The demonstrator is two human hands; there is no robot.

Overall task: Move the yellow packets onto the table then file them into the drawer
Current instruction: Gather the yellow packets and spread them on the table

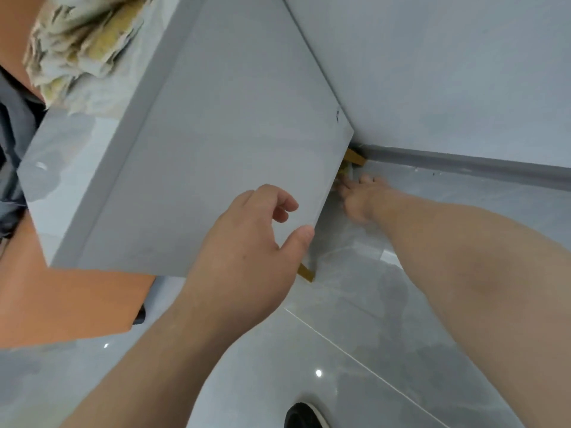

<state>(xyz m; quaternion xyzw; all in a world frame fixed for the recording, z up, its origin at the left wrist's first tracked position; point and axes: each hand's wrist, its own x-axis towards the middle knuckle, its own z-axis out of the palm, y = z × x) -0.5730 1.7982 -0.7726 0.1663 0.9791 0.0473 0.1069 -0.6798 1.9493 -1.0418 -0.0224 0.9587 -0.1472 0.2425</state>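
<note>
**Packets piled on desk as 1 more is sought by the wall**

A heap of crumpled yellow packets [80, 47] lies on the far left end of the white desk [216, 134], so the first half of the job looks largely done. The right hand [358, 196] reaches down past the desk's right edge to the floor [401, 335] near the wall [432, 72]. A yellow scrap [343, 172], possibly a stray packet, shows just beyond it. The fingers are hidden behind the desk's edge, so it cannot be told whether they grip anything. The left hand [247, 242] rests at the desk's near right edge, thumb against the rim and fingers loosely bent, holding nothing. No drawer is in view. By this picture, filing has yet to begin, and any packet down by the wall must first join the heap.
</note>
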